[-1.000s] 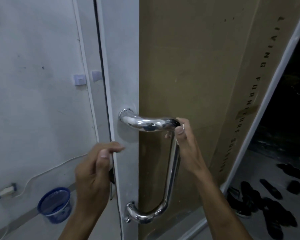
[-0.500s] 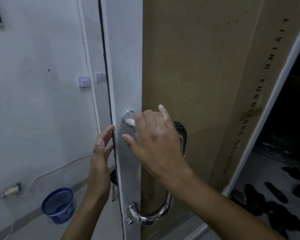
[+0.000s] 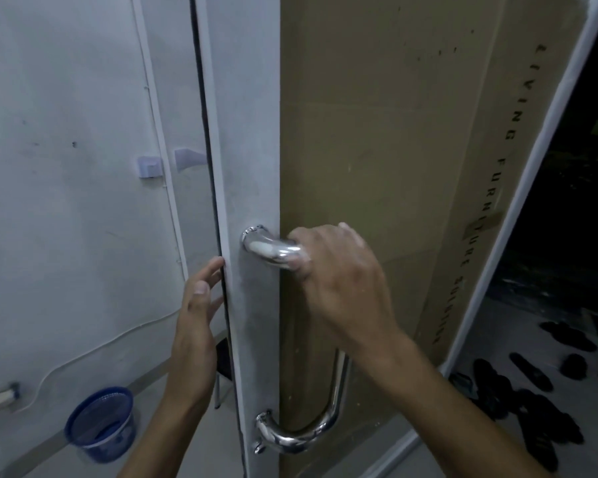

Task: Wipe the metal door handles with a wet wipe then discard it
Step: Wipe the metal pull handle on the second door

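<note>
A curved chrome door handle (image 3: 335, 412) is fixed to the white door (image 3: 249, 132), running from an upper mount down to a lower one. My right hand (image 3: 339, 281) curls round the handle's upper bend. A small pale patch shows under its fingers; I cannot tell whether it is the wet wipe. My left hand (image 3: 195, 326) is left of the door, fingers straight, fingertips at the door's edge.
A blue mesh bin (image 3: 101, 424) stands on the floor at the lower left, below a white wall with a cable. A tall brown cardboard sheet (image 3: 394, 132) covers the door's panel. Several dark shoes (image 3: 532, 408) lie on the floor to the right.
My right hand moved from the handle's corner over its top and now wraps the upper bend. My left hand opened from a curl and rose to the door's edge.
</note>
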Tool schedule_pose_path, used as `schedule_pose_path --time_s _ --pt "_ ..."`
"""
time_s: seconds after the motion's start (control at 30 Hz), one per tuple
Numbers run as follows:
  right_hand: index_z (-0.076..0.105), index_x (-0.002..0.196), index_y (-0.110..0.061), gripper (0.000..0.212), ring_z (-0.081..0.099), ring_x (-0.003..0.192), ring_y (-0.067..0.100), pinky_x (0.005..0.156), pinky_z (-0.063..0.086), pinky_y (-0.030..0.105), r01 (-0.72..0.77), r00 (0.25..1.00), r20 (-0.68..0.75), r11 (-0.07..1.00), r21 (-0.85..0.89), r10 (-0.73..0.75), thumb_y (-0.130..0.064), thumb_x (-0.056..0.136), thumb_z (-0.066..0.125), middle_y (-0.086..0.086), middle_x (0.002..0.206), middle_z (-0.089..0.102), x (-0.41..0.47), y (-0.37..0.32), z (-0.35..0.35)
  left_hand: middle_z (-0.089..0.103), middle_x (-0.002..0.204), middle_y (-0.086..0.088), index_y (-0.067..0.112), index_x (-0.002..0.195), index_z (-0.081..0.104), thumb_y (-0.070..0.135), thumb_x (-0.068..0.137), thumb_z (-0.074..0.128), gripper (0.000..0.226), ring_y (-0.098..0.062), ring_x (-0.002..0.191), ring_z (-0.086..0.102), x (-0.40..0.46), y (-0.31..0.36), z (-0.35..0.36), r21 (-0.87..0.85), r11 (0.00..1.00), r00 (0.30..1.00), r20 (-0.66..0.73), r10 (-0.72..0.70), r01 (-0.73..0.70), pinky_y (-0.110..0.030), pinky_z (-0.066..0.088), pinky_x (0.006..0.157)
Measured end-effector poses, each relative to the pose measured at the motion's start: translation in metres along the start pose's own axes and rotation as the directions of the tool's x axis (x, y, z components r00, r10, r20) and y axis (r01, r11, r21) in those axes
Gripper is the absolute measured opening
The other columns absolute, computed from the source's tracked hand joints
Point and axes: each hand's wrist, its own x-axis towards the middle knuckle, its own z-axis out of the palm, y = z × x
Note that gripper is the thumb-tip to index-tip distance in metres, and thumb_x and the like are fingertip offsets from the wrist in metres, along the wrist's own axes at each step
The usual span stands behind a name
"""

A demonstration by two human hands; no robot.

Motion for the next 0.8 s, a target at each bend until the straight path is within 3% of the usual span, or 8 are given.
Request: schedule_pose_path --time_s 0.1,0.2,0.27,0.37,0.5,0.6,0.67,0.8 --pt "0.062 0.105 -0.023 0.05 0.053 0.086 0.012 0.076 0.044 0.031 -0.163 0.986 0.042 0.904 0.395 0.159 -0.046 0.103 0.017 -0.01 0.096 0.056 -0.005 0.022 0.002 0.05 0.139 0.018 0.051 0.123 0.05 0.078 0.078 0.03 0.056 0.006 0.122 0.048 0.001 0.002 -0.002 0.009 1.0 1.0 0.014 -0.02 0.02 -0.027 0.038 0.099" --pt "0.06 0.112 -0.034 0.041 0.058 0.098 0.005 0.079 0.046 0.022 -0.3 0.945 0.086 0.735 0.607 0.315 -0.046 0.103 0.022 -0.018 0.105 0.059 -0.015 0.032 0.008 0.049 0.138 0.021 0.048 0.127 0.048 0.074 0.081 0.029 0.056 0.006 0.124 0.047 0.001 0.004 -0.003 0.017 1.0 0.999 0.035 -0.018 0.018 -0.024 0.038 0.101" --pt "0.059 0.114 -0.035 0.037 0.058 0.103 -0.005 0.083 0.042 0.01 -0.402 0.887 0.126 0.609 0.684 0.444 -0.042 0.104 0.024 -0.024 0.107 0.064 -0.028 0.034 0.012 0.048 0.138 0.024 0.047 0.13 0.048 0.072 0.083 0.028 0.056 0.007 0.124 0.046 -0.001 0.004 -0.006 0.026 0.999 0.998 0.05 -0.027 0.026 -0.023 0.038 0.1" --pt "0.058 0.114 -0.04 0.032 0.056 0.101 -0.016 0.082 0.042 0.004 -0.566 0.731 0.182 0.436 0.7 0.657 -0.041 0.104 0.027 -0.034 0.102 0.064 -0.059 0.031 0.017 0.045 0.133 0.034 0.054 0.126 0.047 0.065 0.088 0.025 0.046 0.001 0.127 0.044 -0.004 0.005 -0.013 0.065 0.996 0.996 0.065 -0.058 0.054 -0.025 0.036 0.101" --pt "0.061 0.101 -0.043 0.032 0.061 0.088 -0.008 0.069 0.044 0.004 -0.572 0.596 -0.045 0.463 0.677 0.802 -0.03 0.106 0.033 -0.031 0.096 0.065 -0.083 0.013 0.013 0.044 0.134 0.033 0.054 0.125 0.048 0.066 0.087 0.025 0.045 -0.005 0.129 0.044 -0.006 0.003 -0.036 0.113 0.991 0.996 0.049 -0.081 0.075 -0.029 0.034 0.106" --pt "0.06 0.099 -0.041 0.029 0.06 0.086 -0.006 0.072 0.042 0.007 -0.485 0.659 -0.167 0.584 0.651 0.734 -0.035 0.105 0.033 -0.026 0.094 0.066 -0.079 -0.011 0.001 0.046 0.137 0.029 0.052 0.123 0.052 0.064 0.089 0.03 0.043 0.001 0.129 0.043 -0.004 0.003 -0.059 0.172 0.984 0.998 0.022 -0.057 0.053 -0.026 0.034 0.106" --pt "0.061 0.097 -0.039 0.029 0.061 0.079 -0.001 0.069 0.042 0.007 -0.413 0.756 -0.117 0.608 0.678 0.644 -0.043 0.104 0.033 -0.017 0.089 0.067 -0.066 -0.038 -0.003 0.049 0.134 0.029 0.047 0.12 0.057 0.053 0.093 0.034 0.036 0.011 0.126 0.042 -0.003 0.004 -0.079 0.217 0.976 1.0 0.008 -0.023 0.021 -0.017 0.035 0.101" --pt "0.064 0.094 -0.029 0.031 0.061 0.067 0.011 0.064 0.047 0.011 -0.325 0.894 0.117 0.448 0.833 0.432 -0.041 0.103 0.036 0.004 0.076 0.063 -0.038 -0.1 0.01 0.049 0.132 0.024 0.037 0.112 0.062 0.037 0.096 0.037 0.03 0.015 0.122 0.042 -0.003 0.011 -0.116 0.324 0.943 0.997 0.035 0.062 -0.07 0.002 0.033 0.087"
